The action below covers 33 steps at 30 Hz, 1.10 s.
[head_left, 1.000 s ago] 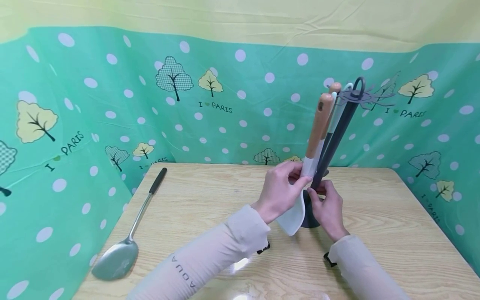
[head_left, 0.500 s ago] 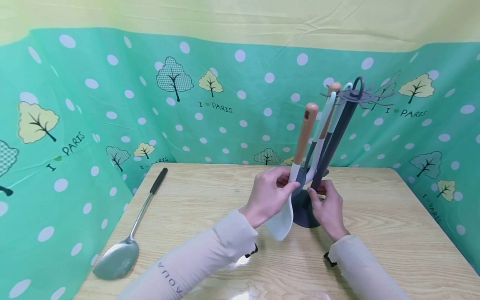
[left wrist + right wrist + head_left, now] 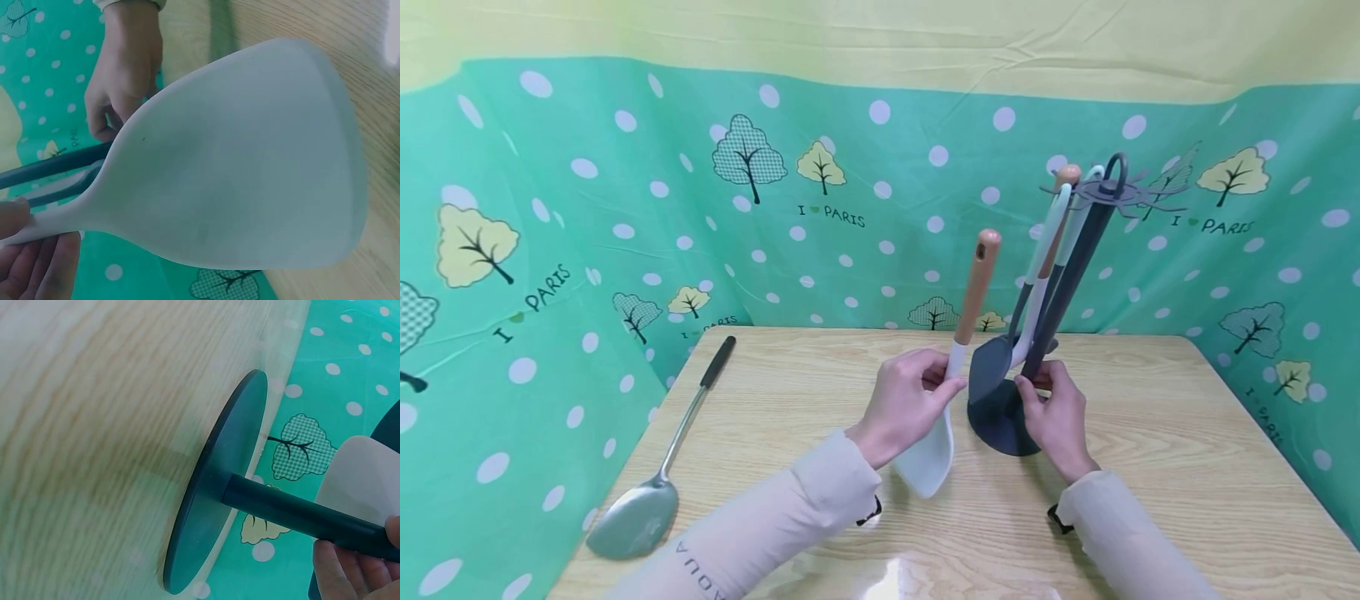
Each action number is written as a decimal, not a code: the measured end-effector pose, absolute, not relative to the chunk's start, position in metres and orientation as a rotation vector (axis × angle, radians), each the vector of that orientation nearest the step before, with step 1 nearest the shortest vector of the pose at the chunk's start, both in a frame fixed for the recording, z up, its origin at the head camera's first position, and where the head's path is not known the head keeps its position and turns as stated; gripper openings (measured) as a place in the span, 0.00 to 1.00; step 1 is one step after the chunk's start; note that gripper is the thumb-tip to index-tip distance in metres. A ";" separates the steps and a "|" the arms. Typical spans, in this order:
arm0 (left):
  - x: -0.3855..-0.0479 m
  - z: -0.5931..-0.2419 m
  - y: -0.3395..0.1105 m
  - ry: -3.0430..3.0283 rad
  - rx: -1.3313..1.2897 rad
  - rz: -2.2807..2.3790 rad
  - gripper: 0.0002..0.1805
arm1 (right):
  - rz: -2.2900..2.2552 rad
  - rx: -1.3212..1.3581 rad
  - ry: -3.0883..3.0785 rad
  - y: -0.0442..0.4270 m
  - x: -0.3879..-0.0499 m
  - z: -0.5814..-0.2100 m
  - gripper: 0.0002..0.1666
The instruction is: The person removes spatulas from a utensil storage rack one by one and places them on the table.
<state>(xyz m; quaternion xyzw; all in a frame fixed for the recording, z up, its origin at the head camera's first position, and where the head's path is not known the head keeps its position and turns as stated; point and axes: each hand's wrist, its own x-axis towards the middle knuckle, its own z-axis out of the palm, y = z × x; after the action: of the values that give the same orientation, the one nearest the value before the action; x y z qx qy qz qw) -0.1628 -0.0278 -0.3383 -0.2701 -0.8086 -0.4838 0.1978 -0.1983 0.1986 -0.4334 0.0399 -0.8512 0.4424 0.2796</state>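
My left hand (image 3: pixel 904 407) pinches the white neck of a spatula (image 3: pixel 976 300) with a wooden handle, held upright just left of a dark utensil stand (image 3: pixel 1081 258). In the left wrist view the broad white blade (image 3: pixel 244 169) fills the middle. My right hand (image 3: pixel 1060 418) grips the lower post of the stand, above its round base (image 3: pixel 215 487). Several utensils hang from the stand's hooked top. Among them, a dark spatula (image 3: pixel 989 368) with a mint handle faces my left hand; the others are partly hidden behind the post and it.
A metal wok spatula (image 3: pixel 638 517) with a black handle lies along the left side of the wooden table (image 3: pixel 805 375). A green curtain (image 3: pixel 865 208) printed with dots and trees hangs behind the table and at both sides.
My left hand has moved left and slightly down with the white spatula, which now stands apart from the stand and uncovers the dark spatula. My right hand has stayed on the post.
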 end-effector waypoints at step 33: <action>-0.137 -0.346 -0.110 -2.468 -0.534 -1.220 0.07 | 1.191 0.106 -2.316 0.201 -0.198 -0.435 0.11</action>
<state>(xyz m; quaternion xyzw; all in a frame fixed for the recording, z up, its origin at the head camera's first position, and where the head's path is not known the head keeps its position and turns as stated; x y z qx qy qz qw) -0.1375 -0.1098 -0.3464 -0.1878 -0.8676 -0.4288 0.1676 -0.1977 0.2007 -0.4352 0.0391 -0.8569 0.4408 0.2643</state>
